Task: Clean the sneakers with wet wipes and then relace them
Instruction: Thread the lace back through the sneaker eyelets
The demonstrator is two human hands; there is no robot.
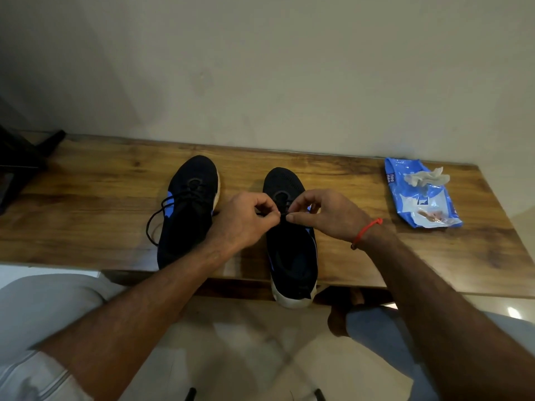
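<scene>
Two black sneakers with blue accents and white soles stand on a wooden table (pixel 376 256), toes toward the wall. The left sneaker (pixel 191 209) is laced, with a black lace loop hanging off its left side. The right sneaker (pixel 292 250) has its heel over the table's front edge. Above its tongue, my left hand (pixel 243 221) and my right hand (pixel 324 212) each pinch the black lace (pixel 282 216) between thumb and fingers, almost touching each other. A blue wet wipes pack (pixel 422 198) lies at the right with a crumpled wipe (pixel 425 178) on top.
A dark object (pixel 20 157) stands at the table's far left. A plain wall runs right behind the table. My knees sit below the front edge, above a pale tiled floor.
</scene>
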